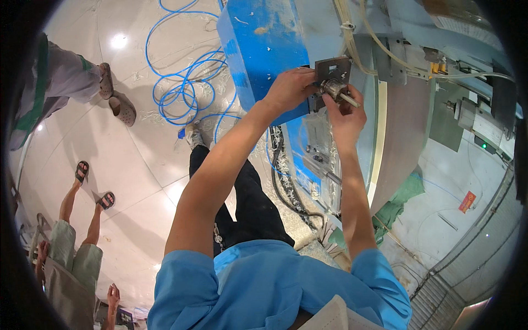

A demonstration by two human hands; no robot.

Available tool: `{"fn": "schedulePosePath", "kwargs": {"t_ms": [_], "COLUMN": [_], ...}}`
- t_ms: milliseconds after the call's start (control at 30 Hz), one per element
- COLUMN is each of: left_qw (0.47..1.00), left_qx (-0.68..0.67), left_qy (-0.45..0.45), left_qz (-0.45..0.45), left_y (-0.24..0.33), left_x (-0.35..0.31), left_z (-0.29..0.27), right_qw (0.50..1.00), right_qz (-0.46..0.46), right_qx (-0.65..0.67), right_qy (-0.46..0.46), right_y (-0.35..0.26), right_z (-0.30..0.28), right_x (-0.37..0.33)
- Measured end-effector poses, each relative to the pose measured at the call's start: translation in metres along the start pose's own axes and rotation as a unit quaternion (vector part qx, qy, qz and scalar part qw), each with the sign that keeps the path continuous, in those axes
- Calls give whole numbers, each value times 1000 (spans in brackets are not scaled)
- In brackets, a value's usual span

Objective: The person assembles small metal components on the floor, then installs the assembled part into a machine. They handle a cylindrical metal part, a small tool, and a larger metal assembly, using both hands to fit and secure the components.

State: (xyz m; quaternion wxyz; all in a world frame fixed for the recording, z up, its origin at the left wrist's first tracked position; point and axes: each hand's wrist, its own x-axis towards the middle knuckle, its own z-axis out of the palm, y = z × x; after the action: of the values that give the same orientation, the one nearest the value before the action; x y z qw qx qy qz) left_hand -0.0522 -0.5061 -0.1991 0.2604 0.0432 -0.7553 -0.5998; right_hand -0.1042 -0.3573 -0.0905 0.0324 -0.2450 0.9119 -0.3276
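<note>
At the upper middle, my right hand (349,116) is closed around the near side of a round metal fitting (331,87), its thumb and fingers on either side of it. A pale rod (350,100) sticks out of this fitting toward the right. My left hand (290,89) reaches in from the left, with curled fingertips against the fitting's left side and the edge of a dark square metal plate (336,67). The plate has a cut-out and stands upright behind the fitting. Part of the left fingertips is hidden by the plate and fitting.
A blue machine housing (264,49) stands behind my left hand. Pale tubes (352,41) run above the plate. Blue air hose (184,93) lies coiled on the floor among white shreds. Two other people stand or sit at the left. A green cloth (399,203) lies right.
</note>
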Motion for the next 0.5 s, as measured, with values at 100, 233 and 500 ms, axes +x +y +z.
{"fn": "schedulePosePath", "kwargs": {"t_ms": [100,233,500], "left_qw": [999,998,1000], "left_qx": [12,26,-21], "left_qy": [2,29,4], "left_qz": [33,47,-11], "left_y": [-1,-3,-20], "left_x": [0,2,17], "left_z": [3,21,46], "right_qw": [1000,999,994], "right_qz": [-14,33,-29], "right_qx": [-3,31,87], "right_qy": [-14,3,-64], "right_y": [-7,-3,11], "right_z": [-2,5,-7], "right_x": [4,3,11]}}
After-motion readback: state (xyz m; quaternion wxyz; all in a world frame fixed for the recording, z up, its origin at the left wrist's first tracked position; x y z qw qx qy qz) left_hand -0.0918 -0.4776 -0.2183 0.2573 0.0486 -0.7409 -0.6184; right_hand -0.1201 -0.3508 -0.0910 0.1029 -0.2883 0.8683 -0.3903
